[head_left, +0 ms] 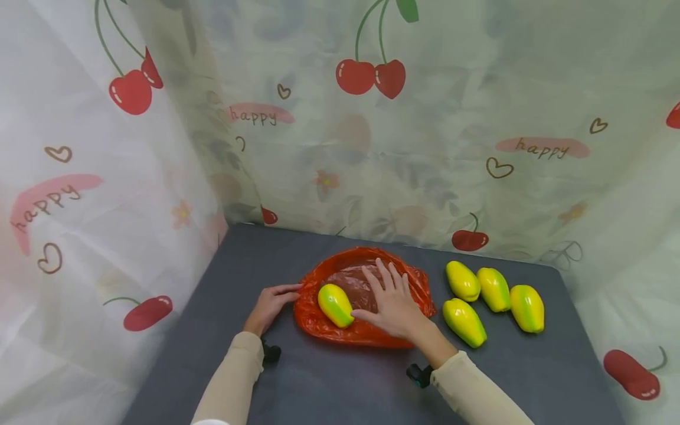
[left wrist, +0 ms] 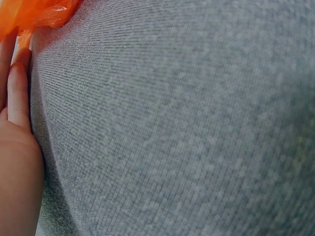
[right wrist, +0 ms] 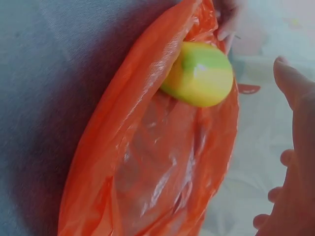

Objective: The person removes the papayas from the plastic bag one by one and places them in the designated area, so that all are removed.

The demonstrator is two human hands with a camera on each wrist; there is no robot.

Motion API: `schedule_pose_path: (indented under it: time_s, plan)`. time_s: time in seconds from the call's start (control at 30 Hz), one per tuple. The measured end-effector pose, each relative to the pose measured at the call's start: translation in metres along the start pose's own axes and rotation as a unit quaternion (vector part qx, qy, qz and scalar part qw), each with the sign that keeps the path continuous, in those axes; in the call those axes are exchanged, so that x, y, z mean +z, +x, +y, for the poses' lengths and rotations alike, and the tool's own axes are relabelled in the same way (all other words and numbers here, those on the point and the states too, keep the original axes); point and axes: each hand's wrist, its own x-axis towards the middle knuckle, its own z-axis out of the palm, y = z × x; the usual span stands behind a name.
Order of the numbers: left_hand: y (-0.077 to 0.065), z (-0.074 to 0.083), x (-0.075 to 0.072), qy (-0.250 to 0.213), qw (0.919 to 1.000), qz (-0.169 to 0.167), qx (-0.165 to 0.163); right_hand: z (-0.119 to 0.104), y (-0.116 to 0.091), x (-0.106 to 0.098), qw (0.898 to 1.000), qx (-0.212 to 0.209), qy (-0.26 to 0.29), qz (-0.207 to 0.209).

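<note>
A red plastic bag lies spread on the table with its mouth open upward. Inside, toward its left end, rests one yellow-green papaya, which the right wrist view also shows against the bag's wall. My left hand pinches the bag's left rim between thumb and fingers; in the left wrist view the thumb lies close to the orange-red film. My right hand hovers over the bag's opening, fingers spread and holding nothing. Its thumb reaches near the papaya in the head view.
Several more papayas lie grouped on the dark grey table, right of the bag. Behind the table and at both sides hang pale curtains printed with cherries. A black wrist camera sits below the right hand.
</note>
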Motion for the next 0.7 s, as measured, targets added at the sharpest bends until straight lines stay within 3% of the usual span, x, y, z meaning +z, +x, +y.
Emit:
schedule_pose_path:
  time_s: [0.37, 0.7]
  plan:
    - [0.002, -0.001, -0.001, -0.002, 1.0, -0.003, 0.001, -0.011, 0.019, 0.005, 0.999, -0.019, 0.038, -0.034]
    - [0.004, -0.002, -0.002, 0.006, 0.9999, -0.009, 0.006, -0.025, 0.032, 0.007, 0.988, -0.02, 0.107, -0.109]
